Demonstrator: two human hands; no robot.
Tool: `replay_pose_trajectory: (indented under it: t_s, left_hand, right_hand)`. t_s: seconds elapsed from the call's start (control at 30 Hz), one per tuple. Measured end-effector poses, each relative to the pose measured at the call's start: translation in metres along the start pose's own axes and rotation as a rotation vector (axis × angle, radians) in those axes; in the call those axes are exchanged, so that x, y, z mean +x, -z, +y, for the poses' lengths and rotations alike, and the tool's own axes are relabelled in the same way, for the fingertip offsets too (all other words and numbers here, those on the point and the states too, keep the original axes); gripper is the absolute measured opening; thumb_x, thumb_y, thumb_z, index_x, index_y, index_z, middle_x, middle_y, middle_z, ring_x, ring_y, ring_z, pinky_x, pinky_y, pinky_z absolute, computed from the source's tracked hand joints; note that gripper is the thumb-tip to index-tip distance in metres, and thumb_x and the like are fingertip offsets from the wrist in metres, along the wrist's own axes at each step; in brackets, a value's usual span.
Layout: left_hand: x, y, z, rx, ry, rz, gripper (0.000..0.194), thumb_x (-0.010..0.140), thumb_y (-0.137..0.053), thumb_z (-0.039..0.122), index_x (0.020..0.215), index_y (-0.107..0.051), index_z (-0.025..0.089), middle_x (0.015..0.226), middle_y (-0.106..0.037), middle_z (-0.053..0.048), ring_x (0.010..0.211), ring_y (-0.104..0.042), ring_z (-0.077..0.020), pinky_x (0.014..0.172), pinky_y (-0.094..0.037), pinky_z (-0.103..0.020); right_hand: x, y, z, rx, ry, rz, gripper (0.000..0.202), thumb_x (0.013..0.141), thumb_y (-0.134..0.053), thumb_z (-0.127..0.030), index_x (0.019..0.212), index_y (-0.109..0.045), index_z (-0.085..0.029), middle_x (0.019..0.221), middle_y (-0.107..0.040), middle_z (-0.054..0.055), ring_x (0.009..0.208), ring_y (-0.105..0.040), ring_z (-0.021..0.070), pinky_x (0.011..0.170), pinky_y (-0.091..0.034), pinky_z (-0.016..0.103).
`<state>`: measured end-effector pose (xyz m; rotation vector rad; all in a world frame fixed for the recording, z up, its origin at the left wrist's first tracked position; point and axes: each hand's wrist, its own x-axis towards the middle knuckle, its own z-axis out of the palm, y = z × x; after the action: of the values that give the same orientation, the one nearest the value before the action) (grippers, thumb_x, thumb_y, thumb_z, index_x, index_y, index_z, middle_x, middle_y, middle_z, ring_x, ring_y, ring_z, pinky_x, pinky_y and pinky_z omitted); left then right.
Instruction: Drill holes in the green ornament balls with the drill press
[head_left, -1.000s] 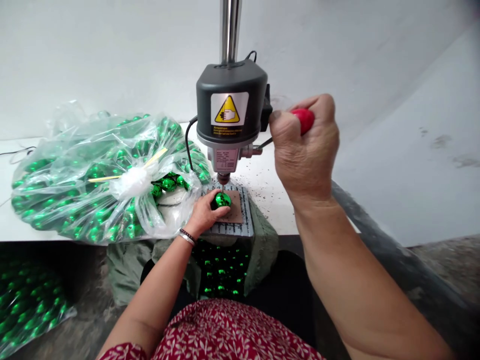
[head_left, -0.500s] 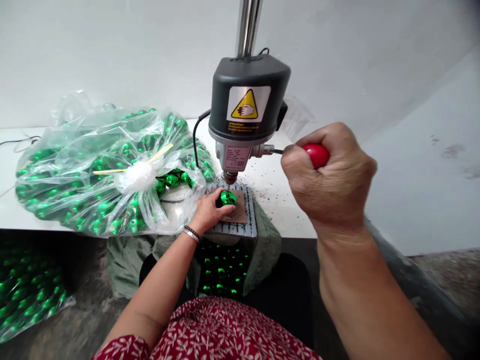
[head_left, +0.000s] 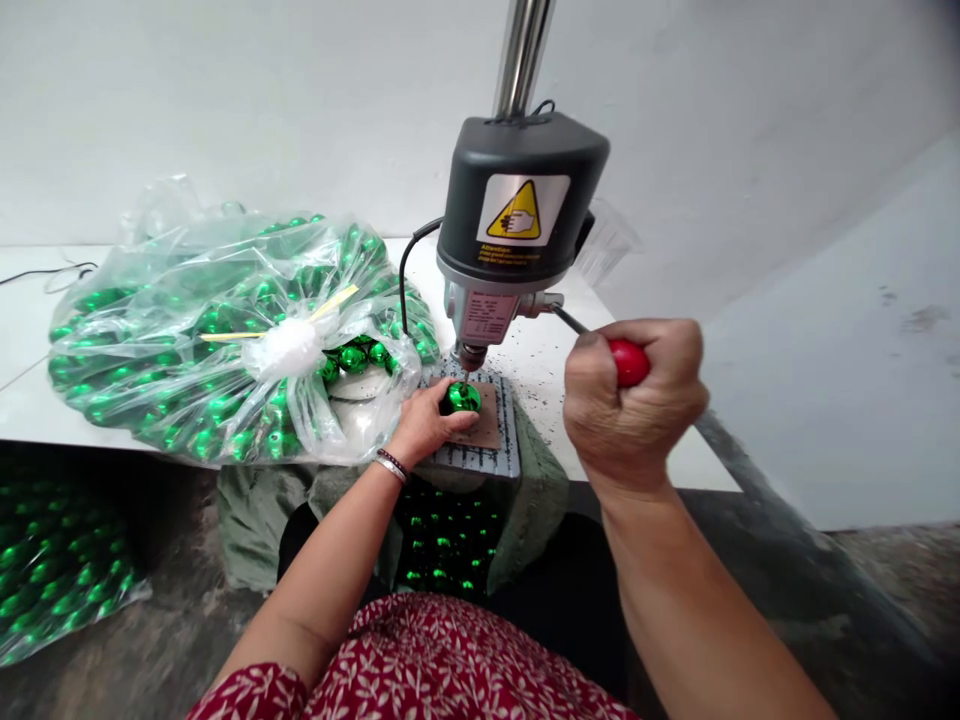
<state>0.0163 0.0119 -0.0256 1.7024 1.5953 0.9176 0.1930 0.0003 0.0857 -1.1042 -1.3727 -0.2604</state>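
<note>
A shiny green ball [head_left: 463,398] rests on a brown board [head_left: 489,428] over the grey drill press base [head_left: 507,455]. My left hand [head_left: 429,425] grips the ball from its left side, thumb in front. The drill bit comes down to the ball's top; whether it has entered the surface is hard to tell. My right hand [head_left: 634,400] is wrapped round the red knob [head_left: 628,362] of the lever, right of the dark drill press head [head_left: 525,200].
A clear plastic bag [head_left: 289,348] of green balls lies left on the white table [head_left: 551,400]. Dark shavings surround the base. More green balls are below the table, in a bag [head_left: 67,560] at lower left and beneath the base. A black cable hangs beside the drill.
My right hand has pulled the red knob downward, tilting the lever. The whole view has shifted slightly. My left hand still holds the ball under the bit.
</note>
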Motion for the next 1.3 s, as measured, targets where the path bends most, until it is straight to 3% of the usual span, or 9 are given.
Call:
replay_pose_trajectory:
  t_s: [0.27,0.37,0.57,0.7,0.77,0.9,0.97,1.13,1.3]
  left_hand:
    - [0.000,-0.001,0.001,-0.026,0.022,0.015,0.046,0.075,-0.081,0.035,0.119,-0.072,0.025,0.104,-0.076,-0.003,0.101,-0.067,-0.0249,0.095,-0.051,-0.037]
    - [0.001,-0.001,0.002,-0.043,0.027,0.011,0.045,0.075,-0.081,0.034,0.118,-0.072,0.024,0.103,-0.076,-0.003,0.102,-0.067,-0.0245,0.095,-0.051,-0.035]
    - [-0.019,0.014,0.000,-0.135,-0.035,-0.047,0.052,0.075,-0.079,0.033,0.124,-0.068,0.019,0.110,-0.074,-0.005,0.105,-0.067,-0.0249,0.099,-0.052,-0.037]
    - [-0.047,0.044,-0.007,-0.096,-0.107,-0.191,0.065,0.070,-0.084,0.039,0.131,-0.068,0.022,0.137,-0.068,-0.010,0.123,-0.062,-0.0295,0.112,-0.046,-0.044]
    - [-0.051,0.058,-0.010,-0.114,-0.088,-0.147,0.065,0.073,-0.082,0.043,0.133,-0.067,0.022,0.138,-0.068,-0.011,0.117,-0.065,-0.0272,0.108,-0.050,-0.043]
    - [-0.026,0.078,-0.018,-0.085,0.087,0.274,0.038,0.092,-0.059,0.034,0.124,-0.072,0.017,0.122,-0.076,-0.010,0.107,-0.069,-0.0230,0.102,-0.053,-0.036]
    - [-0.002,0.082,-0.022,0.052,0.206,0.383,0.036,0.091,-0.054,0.021,0.120,-0.074,0.015,0.122,-0.076,-0.012,0.111,-0.069,-0.0239,0.103,-0.051,-0.035]
    - [0.045,0.075,-0.031,0.189,0.384,0.247,0.032,0.089,-0.060,0.024,0.115,-0.075,0.012,0.116,-0.078,-0.017,0.111,-0.071,-0.0288,0.098,-0.051,-0.035]
    - [0.056,0.059,-0.038,0.143,0.443,0.255,0.031,0.080,-0.070,0.028,0.105,-0.076,0.009,0.105,-0.080,-0.018,0.104,-0.073,-0.0317,0.089,-0.053,-0.033]
  right_hand:
    - [-0.024,-0.002,0.004,0.117,0.035,0.043,0.009,0.086,-0.057,-0.030,0.083,-0.052,-0.024,0.066,-0.057,-0.004,0.056,-0.053,0.0094,0.054,-0.044,0.024]
    - [0.003,-0.006,-0.001,0.137,0.000,0.044,0.011,0.087,-0.055,-0.031,0.082,-0.049,-0.023,0.068,-0.054,-0.003,0.058,-0.050,0.0092,0.055,-0.042,0.025]
    - [0.082,-0.018,-0.014,0.104,-0.213,-0.219,0.020,0.090,-0.054,-0.023,0.075,-0.042,-0.018,0.065,-0.038,-0.007,0.061,-0.033,0.0038,0.065,-0.038,0.024]
    - [0.085,-0.021,-0.009,0.143,-0.201,-0.233,0.022,0.094,-0.053,-0.032,0.081,-0.043,-0.017,0.070,-0.040,-0.007,0.067,-0.037,0.0035,0.073,-0.041,0.026]
    - [0.080,-0.021,-0.008,0.151,-0.209,-0.209,0.024,0.095,-0.052,-0.035,0.082,-0.043,-0.017,0.072,-0.042,-0.007,0.068,-0.038,0.0034,0.073,-0.040,0.025]
    - [0.077,-0.023,-0.010,0.111,-0.250,-0.204,0.023,0.096,-0.053,-0.033,0.082,-0.043,-0.017,0.075,-0.046,-0.006,0.068,-0.041,0.0031,0.070,-0.039,0.023]
    - [0.077,-0.023,-0.010,0.118,-0.247,-0.193,0.022,0.095,-0.054,-0.031,0.083,-0.045,-0.017,0.074,-0.046,-0.006,0.068,-0.042,0.0037,0.072,-0.041,0.025]
    - [0.075,-0.024,-0.008,0.218,-0.216,-0.165,0.025,0.095,-0.054,-0.038,0.085,-0.046,-0.018,0.076,-0.048,-0.005,0.069,-0.042,0.0048,0.076,-0.045,0.027]
    - [0.075,-0.023,-0.014,0.205,-0.218,-0.125,0.019,0.090,-0.058,-0.024,0.079,-0.044,-0.018,0.069,-0.045,-0.007,0.067,-0.040,0.0046,0.074,-0.046,0.029]
